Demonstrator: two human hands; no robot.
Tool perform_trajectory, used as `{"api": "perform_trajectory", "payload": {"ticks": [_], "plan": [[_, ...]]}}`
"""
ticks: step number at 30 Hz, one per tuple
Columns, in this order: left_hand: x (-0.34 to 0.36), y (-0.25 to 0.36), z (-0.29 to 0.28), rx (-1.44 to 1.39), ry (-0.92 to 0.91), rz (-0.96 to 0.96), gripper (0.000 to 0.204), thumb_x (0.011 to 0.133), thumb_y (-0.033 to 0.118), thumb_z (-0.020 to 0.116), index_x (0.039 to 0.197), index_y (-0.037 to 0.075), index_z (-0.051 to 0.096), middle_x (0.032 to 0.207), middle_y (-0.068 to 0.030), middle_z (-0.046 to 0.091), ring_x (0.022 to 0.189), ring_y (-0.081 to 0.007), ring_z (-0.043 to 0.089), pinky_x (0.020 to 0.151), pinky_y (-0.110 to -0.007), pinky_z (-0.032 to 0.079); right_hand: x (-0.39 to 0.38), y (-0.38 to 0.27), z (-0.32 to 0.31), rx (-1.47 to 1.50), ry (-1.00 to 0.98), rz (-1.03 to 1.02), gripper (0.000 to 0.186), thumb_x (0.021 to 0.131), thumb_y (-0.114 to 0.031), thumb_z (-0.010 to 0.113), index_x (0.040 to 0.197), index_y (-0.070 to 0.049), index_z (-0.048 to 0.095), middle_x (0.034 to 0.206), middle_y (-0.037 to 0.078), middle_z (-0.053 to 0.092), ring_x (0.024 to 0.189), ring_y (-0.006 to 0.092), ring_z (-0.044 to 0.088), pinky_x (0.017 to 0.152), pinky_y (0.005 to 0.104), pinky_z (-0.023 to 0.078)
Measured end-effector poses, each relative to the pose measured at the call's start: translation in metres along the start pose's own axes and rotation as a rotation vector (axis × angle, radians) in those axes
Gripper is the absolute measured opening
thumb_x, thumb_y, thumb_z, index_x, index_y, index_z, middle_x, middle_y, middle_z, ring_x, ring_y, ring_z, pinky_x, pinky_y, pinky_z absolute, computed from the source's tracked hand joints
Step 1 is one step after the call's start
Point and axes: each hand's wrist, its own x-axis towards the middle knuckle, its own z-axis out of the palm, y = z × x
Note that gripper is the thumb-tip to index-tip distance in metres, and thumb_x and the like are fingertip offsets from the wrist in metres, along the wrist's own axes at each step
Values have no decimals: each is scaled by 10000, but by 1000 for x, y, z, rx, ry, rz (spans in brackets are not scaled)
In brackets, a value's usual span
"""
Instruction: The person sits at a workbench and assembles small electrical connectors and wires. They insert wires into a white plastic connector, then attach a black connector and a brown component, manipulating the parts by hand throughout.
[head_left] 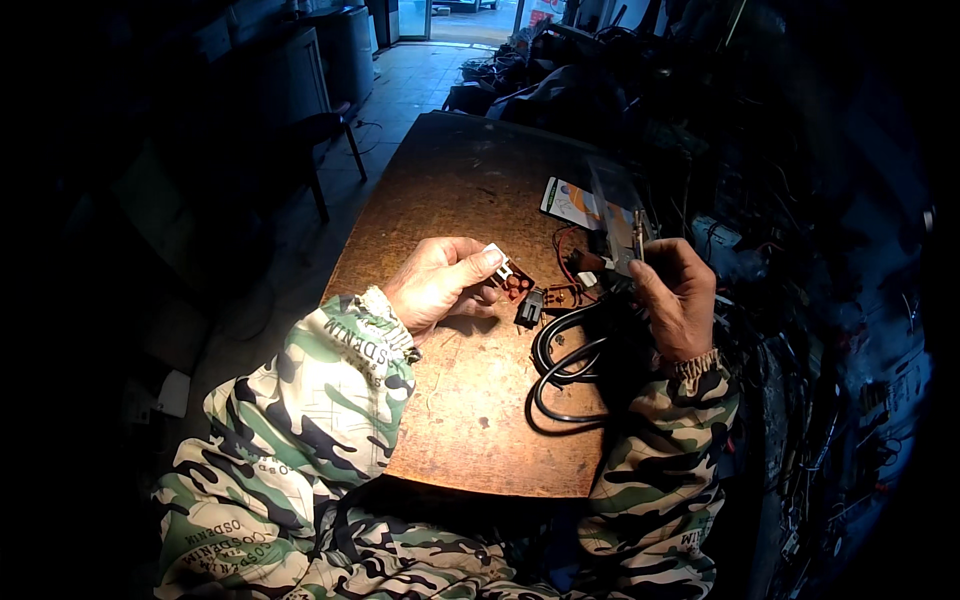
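Observation:
My left hand [440, 283] is closed, with thumb and fingers pinching a small electrical part [513, 285] that has a white block at one end and a reddish-brown face with round spots. Raised over the table's right side, my right hand [680, 297] pinches a slim metallic piece [638, 232] that points upward; its exact kind is not clear. Between the hands lie a black connector [529, 308] and a small brownish piece with dark contacts [562, 296]. Below them a thick black cable [545, 385] curls in loops, partly hidden behind my right hand.
The worn wooden table [440, 200] stretches away in front of me. A printed white and orange card [574, 203] lies toward its far right, near thin red wires [563, 245]. Dark clutter crowds the right side. A dark chair [325, 135] stands at the left.

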Motion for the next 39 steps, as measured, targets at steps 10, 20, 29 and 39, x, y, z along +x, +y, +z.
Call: {"api": "perform_trajectory", "payload": {"ticks": [10, 20, 29, 39], "plan": [[5, 0, 7, 1, -16, -1, 258, 994, 272, 626, 1029, 16, 637, 931, -53, 664, 798, -107, 661, 728, -275, 602, -24, -14, 35, -91, -312, -76, 163, 859, -89, 753, 933, 32, 674, 824, 96, 657, 758, 147, 635, 655, 280, 505], [3, -1, 4, 11, 11, 17, 255, 981, 277, 647, 1027, 26, 640, 934, -56, 673, 786, -106, 674, 708, -255, 593, -17, -1, 30, 64, -278, 125, 112, 874, -21, 704, 925, 37, 624, 800, 50, 659, 742, 90, 604, 669, 258, 498], [5, 0, 9, 95, 48, 10, 269, 969, 290, 665, 1017, 26, 648, 894, -50, 681, 745, -98, 673, 679, -247, 584, -18, 4, 29, 50, -279, 116, 100, 874, -9, 686, 922, 43, 614, 778, 46, 643, 723, 86, 593, 644, 257, 485], [4, 1, 8, 121, 42, 33, 284, 971, 288, 663, 1038, 11, 654, 878, -40, 677, 735, -78, 649, 666, -233, 578, -18, 2, 30, 34, -286, 119, 103, 876, -7, 689, 921, 49, 616, 775, 47, 640, 717, 83, 593, 633, 251, 488]]}}
